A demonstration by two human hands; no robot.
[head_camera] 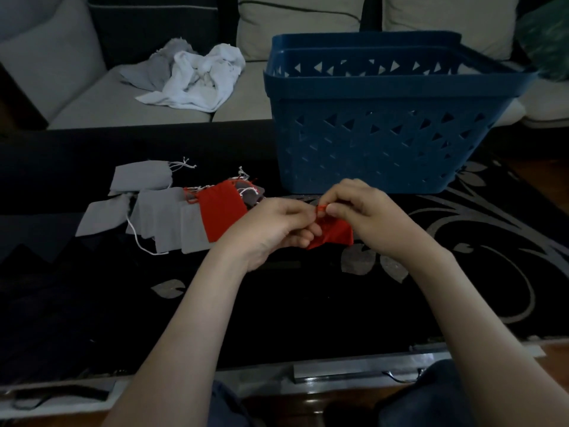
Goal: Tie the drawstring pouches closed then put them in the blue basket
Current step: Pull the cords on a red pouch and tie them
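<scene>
Pouches of flat grey fabric with white drawstrings (166, 217) lie in an overlapping heap on the black surface with silver flower patterns (308, 303), just left of the left grip (277, 229). A flat red fabric pouch (220, 211) rests on top of that heap, its near edge just beside the left wrist. Both grips meet above the surface around a small crumpled red drawstring pouch (335, 234). The left grip curls its fingers under and around the pouch's left side. The right grip (366, 214) is closed tight, thumb and fingertips pinching the thin red drawstring (321, 207) at the pouch's gathered top. Directly beyond the two grips, near but not touching them, stands a large blue plastic basket with triangular cut-outs (369, 149). Its tall near wall rises between the grips and its inside and hides its floor, so its contents cannot be told. Far beyond the left grip and off to its left, a rumpled white and grey cloth bundle (197, 78) lies on the seat of a pale grey sofa (92, 97). Below both forearms, at the near edge of the surface, dark-clothed knees show.
</scene>
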